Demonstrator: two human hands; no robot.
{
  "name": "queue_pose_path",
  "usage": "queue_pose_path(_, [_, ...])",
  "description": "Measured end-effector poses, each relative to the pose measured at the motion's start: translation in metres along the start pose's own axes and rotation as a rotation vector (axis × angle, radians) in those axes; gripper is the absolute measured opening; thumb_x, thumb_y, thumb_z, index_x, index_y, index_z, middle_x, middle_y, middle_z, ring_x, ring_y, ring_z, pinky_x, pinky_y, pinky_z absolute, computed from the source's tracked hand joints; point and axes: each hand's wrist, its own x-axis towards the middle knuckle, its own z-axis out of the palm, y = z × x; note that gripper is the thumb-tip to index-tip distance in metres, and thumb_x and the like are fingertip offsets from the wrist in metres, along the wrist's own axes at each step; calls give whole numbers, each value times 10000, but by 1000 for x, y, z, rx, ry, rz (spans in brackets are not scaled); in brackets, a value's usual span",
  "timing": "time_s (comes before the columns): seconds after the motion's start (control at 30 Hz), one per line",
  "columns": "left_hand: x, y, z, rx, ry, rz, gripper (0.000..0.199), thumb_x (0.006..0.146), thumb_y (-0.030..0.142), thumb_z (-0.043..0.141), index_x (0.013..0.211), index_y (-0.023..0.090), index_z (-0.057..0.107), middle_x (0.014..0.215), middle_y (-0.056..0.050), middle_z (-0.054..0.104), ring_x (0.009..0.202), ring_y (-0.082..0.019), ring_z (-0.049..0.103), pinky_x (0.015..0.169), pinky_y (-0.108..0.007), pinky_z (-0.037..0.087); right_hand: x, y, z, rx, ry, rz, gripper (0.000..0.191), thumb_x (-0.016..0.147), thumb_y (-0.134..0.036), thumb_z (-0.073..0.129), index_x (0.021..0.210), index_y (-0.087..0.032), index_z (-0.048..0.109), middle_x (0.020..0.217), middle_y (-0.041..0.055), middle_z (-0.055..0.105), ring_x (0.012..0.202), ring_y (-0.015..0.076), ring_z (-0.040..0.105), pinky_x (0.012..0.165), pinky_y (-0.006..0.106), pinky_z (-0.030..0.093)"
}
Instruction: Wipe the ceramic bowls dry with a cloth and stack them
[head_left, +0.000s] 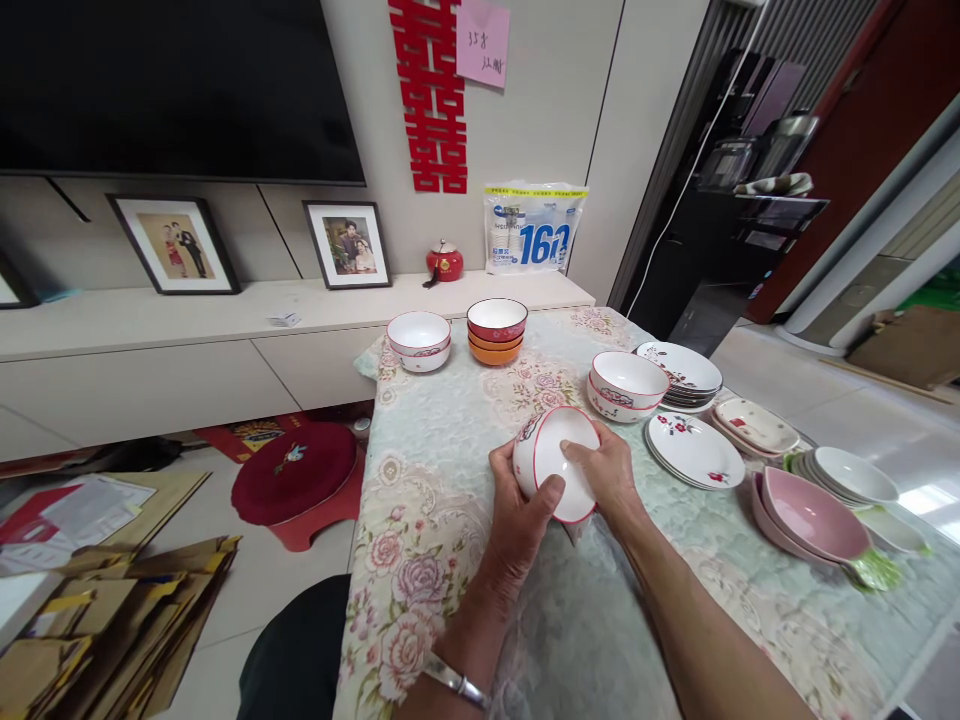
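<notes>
A white bowl [559, 455] with a red rim and a dark pattern on its outside is held tilted above the table, its inside facing me. My left hand [521, 510] grips it from the left and below, thumb over the rim. From the right, my right hand [606, 470] holds the opposite side, with its thumb inside the bowl. Some fingers of both hands are hidden behind it. Just beyond it stand two stacked bowls [628, 385] of a similar pattern. Under my hands, something thin and whitish shows, too unclear to name.
White bowls [418, 340] and a stack of red and orange bowls [496, 335] stand at the table's far end. To the right are dark-edged plates [686, 368], flowered plates [694, 450], square dishes [757, 425], pink bowls [814, 515] and small white bowls [855, 475]. A red stool [296, 475] stands left.
</notes>
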Motion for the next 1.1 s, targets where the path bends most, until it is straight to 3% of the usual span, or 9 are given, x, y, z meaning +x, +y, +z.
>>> queue_pose_path(0.4, [0, -4, -2, -43, 33, -79, 598, 735, 546, 688, 1129, 201, 400, 1126, -98, 584, 1006, -245, 598, 867, -382, 483, 2, -3, -3, -87, -29, -18, 377, 586, -337, 640, 913, -155, 692, 697, 14, 687, 616, 204, 589, 565, 287, 446])
queue_pose_path(0.6, [2, -3, -3, -132, 95, -133, 556, 745, 523, 692, 1092, 207, 394, 1166, -109, 597, 1089, -252, 589, 945, -410, 456, 7, 1, -6, -121, -143, -20, 390, 541, -217, 568, 908, -172, 690, 705, 12, 691, 628, 213, 606, 552, 281, 448])
queue_pose_path(0.73, [2, 5, -2, -203, 84, -199, 661, 738, 475, 701, 1252, 205, 386, 1319, -130, 544, 1192, -279, 551, 944, -394, 476, 7, 2, -6, -119, -175, -27, 366, 535, -201, 541, 869, -178, 689, 710, 13, 692, 649, 223, 617, 553, 279, 450])
queue_pose_path(0.87, [4, 4, -3, -222, 68, -210, 788, 678, 457, 740, 1336, 208, 384, 1324, -126, 563, 1235, -305, 524, 970, -411, 474, 7, -1, -7, -139, -187, -15, 311, 549, -228, 586, 840, -182, 685, 675, 1, 682, 616, 210, 596, 530, 267, 429])
queue_pose_path(1.1, [2, 2, -3, -220, -38, -206, 699, 689, 422, 729, 1284, 187, 447, 1253, -127, 604, 1159, -296, 566, 994, -440, 443, 8, -7, -9, -188, -220, -21, 218, 587, -260, 643, 786, -180, 678, 595, -22, 641, 535, 174, 555, 498, 252, 389])
